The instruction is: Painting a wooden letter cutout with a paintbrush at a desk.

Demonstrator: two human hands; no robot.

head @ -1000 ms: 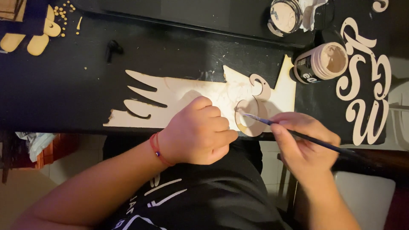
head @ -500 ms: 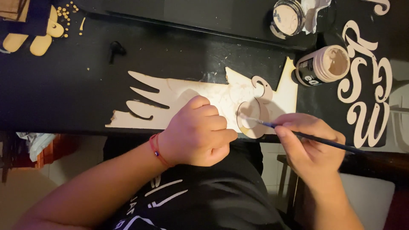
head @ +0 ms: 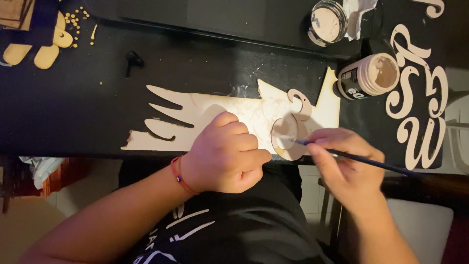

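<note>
the right hand [head: 342, 164] is grasping a thin dark paintbrush [head: 361, 160] like a pen, with the fingers closed around the front part of the handle. the brush lies almost flat, its long axis going from the lower right up to the left, and the bristle tip touches a small round wooden piece [head: 286, 134] that has a ring at its top. this piece lies on a pale wooden cutout board [head: 210, 115], close to the near edge of the black table [head: 73, 107], just left of the right hand, so this hand is the nearer one to it. the left hand [head: 224, 154] is clenched in a loose fist and rests on the board beside the round piece, with the knuckles turned toward it; whether it holds something inside, the picture does not show. a red cord bracelet [head: 178, 176] is on the left wrist. behind the board, to the right, a paint jar [head: 369, 76] lies on its side with the open mouth showing beige paint, and a second round container [head: 327, 22] stands farther back. pale curly letter shapes [head: 417, 98] lie at the right end of the table, well apart from the brush tip.
</note>
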